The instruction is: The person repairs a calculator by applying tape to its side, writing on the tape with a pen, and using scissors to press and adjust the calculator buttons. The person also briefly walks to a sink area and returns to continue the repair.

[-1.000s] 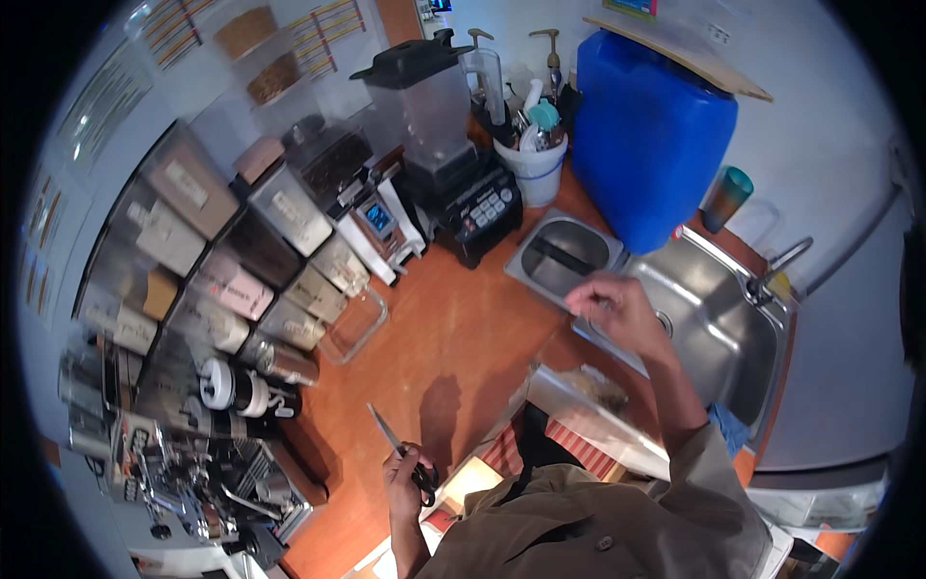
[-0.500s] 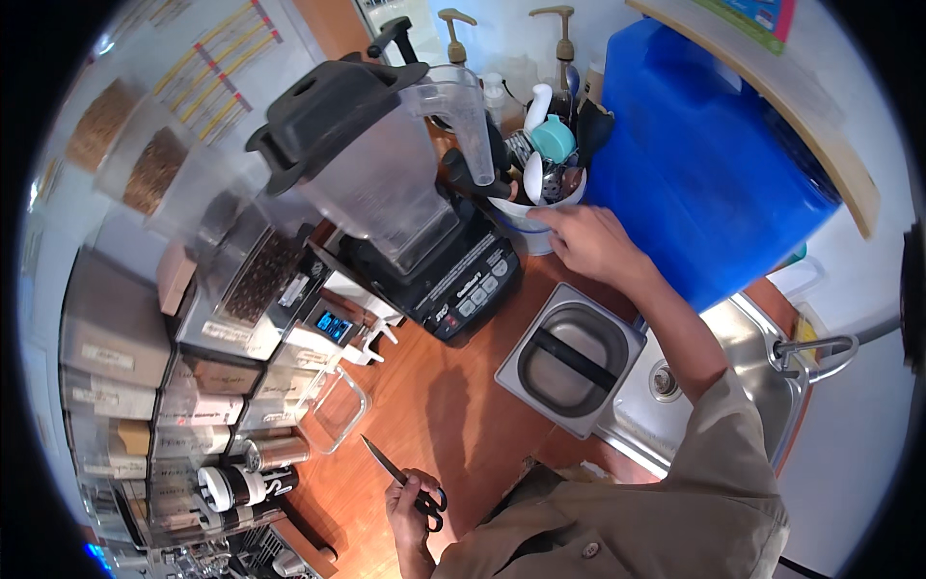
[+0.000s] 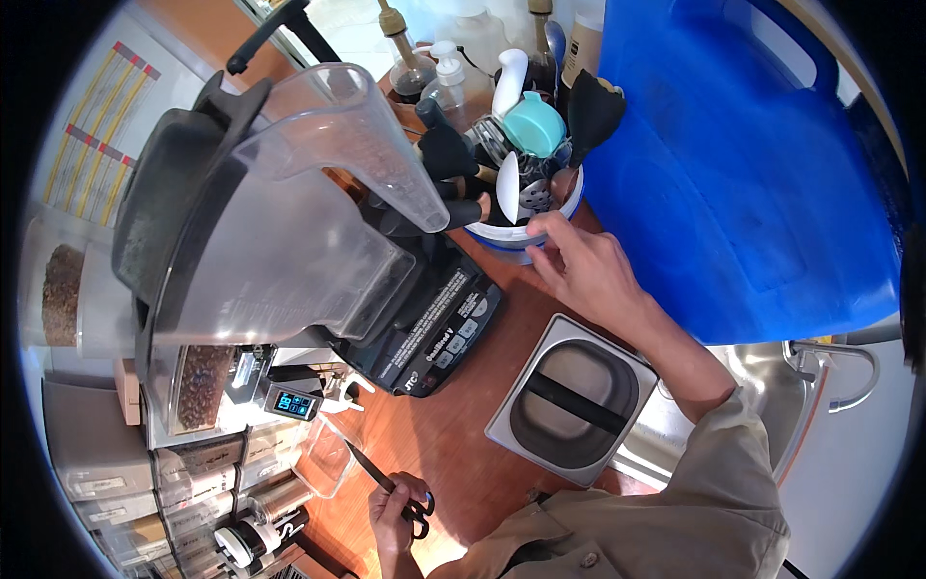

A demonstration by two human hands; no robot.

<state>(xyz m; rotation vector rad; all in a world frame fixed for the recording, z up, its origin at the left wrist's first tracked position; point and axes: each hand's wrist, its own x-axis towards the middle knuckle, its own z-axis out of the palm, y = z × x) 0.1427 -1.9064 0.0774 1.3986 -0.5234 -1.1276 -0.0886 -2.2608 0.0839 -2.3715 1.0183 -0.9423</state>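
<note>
My left hand (image 3: 398, 507), low in the picture, grips black-handled scissors (image 3: 371, 467), blades pointing up-left. My right hand (image 3: 581, 265) reaches up to the front rim of a white tub (image 3: 521, 232) full of utensils, including a turquoise lid (image 3: 533, 124), a white spoon (image 3: 507, 188) and black handles; its fingers are bent and apart, with nothing visible in them, and I cannot tell whether they touch the rim. Left of the tub stands a large blender jug (image 3: 260, 251) on its black base (image 3: 424, 338). Below my right hand sits a steel container (image 3: 535, 448) with a black crossbar.
A big blue jerrycan (image 3: 733, 193) fills the upper right, above a steel sink (image 3: 748, 405) and faucet (image 3: 849, 400). At lower left are a small device with a lit display (image 3: 291, 401), stacked clear bins (image 3: 106, 511) and a clear tray (image 3: 323, 481). Pump bottles (image 3: 449, 87) stand behind the tub.
My right hand has moved from over the sink up and forward to the utensil tub. The view has shifted nearer the blender and tub. My left hand still holds the scissors.
</note>
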